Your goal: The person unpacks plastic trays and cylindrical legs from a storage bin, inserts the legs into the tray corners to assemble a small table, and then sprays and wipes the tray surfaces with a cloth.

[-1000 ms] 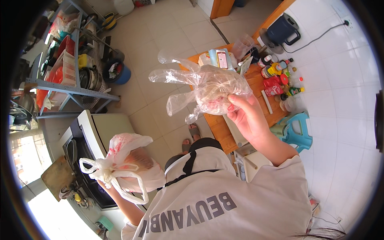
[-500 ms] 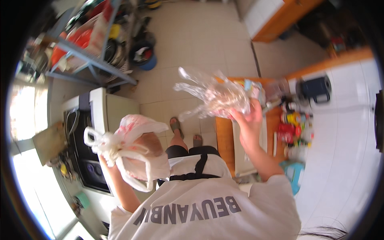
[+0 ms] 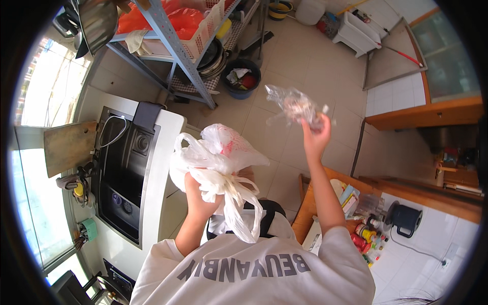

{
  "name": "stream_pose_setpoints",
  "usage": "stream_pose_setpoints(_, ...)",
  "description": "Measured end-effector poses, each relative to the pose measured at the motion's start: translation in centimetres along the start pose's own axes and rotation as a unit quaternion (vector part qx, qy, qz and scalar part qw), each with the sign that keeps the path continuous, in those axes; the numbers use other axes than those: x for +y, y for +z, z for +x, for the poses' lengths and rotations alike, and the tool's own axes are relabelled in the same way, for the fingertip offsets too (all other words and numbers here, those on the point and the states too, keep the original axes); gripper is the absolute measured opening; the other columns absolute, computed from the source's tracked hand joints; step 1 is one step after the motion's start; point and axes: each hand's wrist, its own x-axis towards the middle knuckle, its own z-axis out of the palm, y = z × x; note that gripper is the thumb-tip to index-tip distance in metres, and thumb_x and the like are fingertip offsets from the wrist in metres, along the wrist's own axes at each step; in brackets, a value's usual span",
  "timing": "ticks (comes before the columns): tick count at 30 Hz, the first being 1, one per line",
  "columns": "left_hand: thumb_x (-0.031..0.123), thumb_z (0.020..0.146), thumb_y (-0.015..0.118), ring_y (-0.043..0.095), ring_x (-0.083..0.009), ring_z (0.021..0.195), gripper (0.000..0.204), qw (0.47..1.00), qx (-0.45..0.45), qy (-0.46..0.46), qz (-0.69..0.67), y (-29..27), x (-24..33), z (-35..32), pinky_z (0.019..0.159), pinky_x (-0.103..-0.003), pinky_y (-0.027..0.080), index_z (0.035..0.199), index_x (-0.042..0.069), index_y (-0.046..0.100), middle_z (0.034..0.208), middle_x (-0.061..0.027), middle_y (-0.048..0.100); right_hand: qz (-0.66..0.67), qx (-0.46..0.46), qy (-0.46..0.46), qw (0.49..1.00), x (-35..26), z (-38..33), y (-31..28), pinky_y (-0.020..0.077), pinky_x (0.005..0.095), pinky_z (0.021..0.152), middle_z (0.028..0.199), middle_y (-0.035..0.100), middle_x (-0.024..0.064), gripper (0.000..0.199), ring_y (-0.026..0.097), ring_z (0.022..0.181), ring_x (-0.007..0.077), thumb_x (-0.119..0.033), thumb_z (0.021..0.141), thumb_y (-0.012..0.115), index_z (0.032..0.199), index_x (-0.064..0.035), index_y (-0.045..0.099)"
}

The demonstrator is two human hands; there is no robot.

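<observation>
My left hand is closed round the gathered neck of a white plastic carrier bag with red print. The bag hangs in front of my body, its handles tied in a knot, and looks full; its contents are hidden. Stretched out ahead to the right, my right hand grips a crumpled clear plastic bag. Something brownish shows through the clear film, but I cannot make out what it is. The two bags are well apart, both held above the floor.
On the left a black sink is set in a white counter. Ahead stand a metal shelf rack and a dark blue bin holding rubbish. At right, bottles and a dark kettle sit by the tiled wall.
The view has turned, bringing the rack and bin nearer the middle. My right hand has moved forward, away from the wooden table, with the clear bag. My left hand has carried the white bag rightward in view.
</observation>
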Motion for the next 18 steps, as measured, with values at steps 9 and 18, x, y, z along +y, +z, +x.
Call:
stream_pose_setpoints(9, 0.011, 0.062, 0.077, 0.053, -0.0243, 0.097, 0.065, 0.995, 0.088, -0.037, 0.016, -1.9, -2.3, 4.1, 0.086, -0.037, 0.040, 0.115, 0.001, 0.042, 0.105, -0.0106, 0.050, -0.273, -0.135, -0.126, 0.944, 1.4, 19.3, 19.7, 0.0497, 0.0388, 0.083, 0.136, 0.041, 0.0129, 0.064, 0.057, 0.108, 0.0289, -0.031, 0.074, 0.073, 0.130, -0.0155, 0.047)
stream_pose_setpoints(18, 0.006, 0.065, 0.076, 0.056, -0.0218, 0.095, 0.062, 0.995, 0.070, -0.050, 0.060, -0.6, -2.4, 3.6, 0.082, -0.035, 0.044, 0.116, 0.002, 0.042, 0.107, -0.0113, 0.053, -0.229, -0.224, -0.061, 0.945, 5.1, 13.1, 8.1, 0.0513, 0.0317, 0.073, 0.105, 0.064, 0.0087, 0.040, 0.065, 0.081, 0.0188, -0.022, 0.085, 0.063, 0.123, -0.0131, 0.052)
